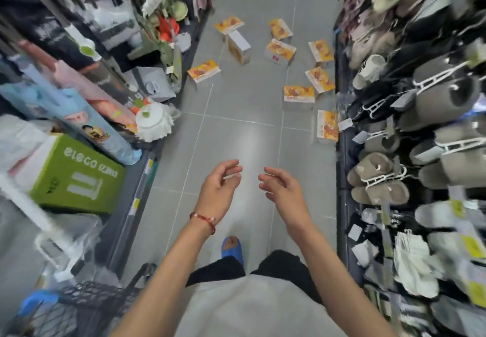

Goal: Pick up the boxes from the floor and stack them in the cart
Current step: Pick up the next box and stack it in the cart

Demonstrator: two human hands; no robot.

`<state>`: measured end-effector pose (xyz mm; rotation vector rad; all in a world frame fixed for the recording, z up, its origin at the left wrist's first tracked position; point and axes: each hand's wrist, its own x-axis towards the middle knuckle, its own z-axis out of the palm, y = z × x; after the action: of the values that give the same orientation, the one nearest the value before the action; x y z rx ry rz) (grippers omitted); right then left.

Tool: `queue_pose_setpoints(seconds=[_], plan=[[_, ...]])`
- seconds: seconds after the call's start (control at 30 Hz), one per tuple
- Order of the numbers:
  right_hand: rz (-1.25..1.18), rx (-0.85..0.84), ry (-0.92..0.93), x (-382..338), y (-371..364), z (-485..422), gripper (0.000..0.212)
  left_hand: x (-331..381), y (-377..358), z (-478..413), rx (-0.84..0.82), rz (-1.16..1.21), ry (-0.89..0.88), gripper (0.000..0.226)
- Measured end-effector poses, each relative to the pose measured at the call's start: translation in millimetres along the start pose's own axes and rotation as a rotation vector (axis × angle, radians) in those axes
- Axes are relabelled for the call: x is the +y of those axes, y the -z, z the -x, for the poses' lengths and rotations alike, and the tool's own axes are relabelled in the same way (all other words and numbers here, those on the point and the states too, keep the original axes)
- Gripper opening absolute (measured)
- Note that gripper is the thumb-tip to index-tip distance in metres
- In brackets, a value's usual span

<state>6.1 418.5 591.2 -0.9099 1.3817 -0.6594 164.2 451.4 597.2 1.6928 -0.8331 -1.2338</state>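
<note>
- The left hand (219,188) and the right hand (281,188) are held out over the floor (236,131), near each other but apart, with fingers loosely curled and nothing gripped.
- The boxes (299,94), orange and yellow, are scattered on the floor further up the aisle, well apart from both hands; their print is too blurred to be read.
- The nearest box (327,126) is stood against the right shelf's base, its right edge partly covered by a tag.
- The cart (86,307) is seen only as dark mesh at the lower left, cut off by the frame; its contents cannot be made out.
</note>
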Motion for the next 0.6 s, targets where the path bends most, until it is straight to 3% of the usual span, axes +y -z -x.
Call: queue_pose_setpoints(seconds=[0.27, 0.6], plan=[[-0.122, 0.153, -0.061, -54.6, 8.8, -89.7, 0.025, 52.2, -14.1, -125.2, -0.106, -0.045, 0.04, 0.03], [-0.216, 0.223, -0.131, -143.4, 72.8, -269.9, 0.023, 128.7, -92.4, -305.4, -0.127, -0.134, 0.105, 0.029]])
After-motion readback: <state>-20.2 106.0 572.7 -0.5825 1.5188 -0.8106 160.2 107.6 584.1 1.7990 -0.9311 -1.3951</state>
